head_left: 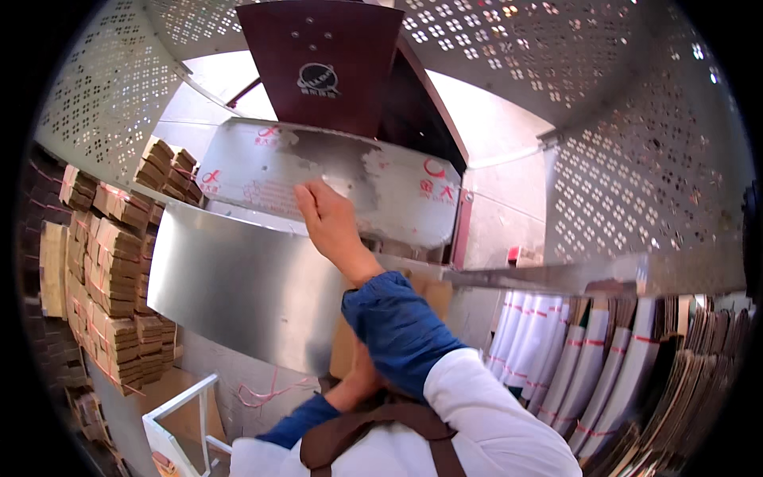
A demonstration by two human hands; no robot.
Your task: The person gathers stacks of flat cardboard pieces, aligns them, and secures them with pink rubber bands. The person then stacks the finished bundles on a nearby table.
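Observation:
My right hand [327,222] reaches over the metal-topped worktable [397,215] of a dark red machine [322,71]. Its fingers are curled closed with the back of the hand up, so whatever may be inside is hidden. Lower down, close to my body, my left hand [362,378] is partly covered by my right forearm in its blue sleeve cover. Its fingers do not show. Beside it is a brown cardboard piece [342,350]; whether the hand grips it I cannot tell. A smooth curved metal sheet [246,286] slopes down to the left of both hands.
Tied bundles of cardboard pieces [111,270] are stacked on the left. White and brown bundled sheets [588,358] stand on the right. Perforated metal panels [636,175] curve around the far side. A white metal frame [179,413] stands at lower left, near pink string [270,391].

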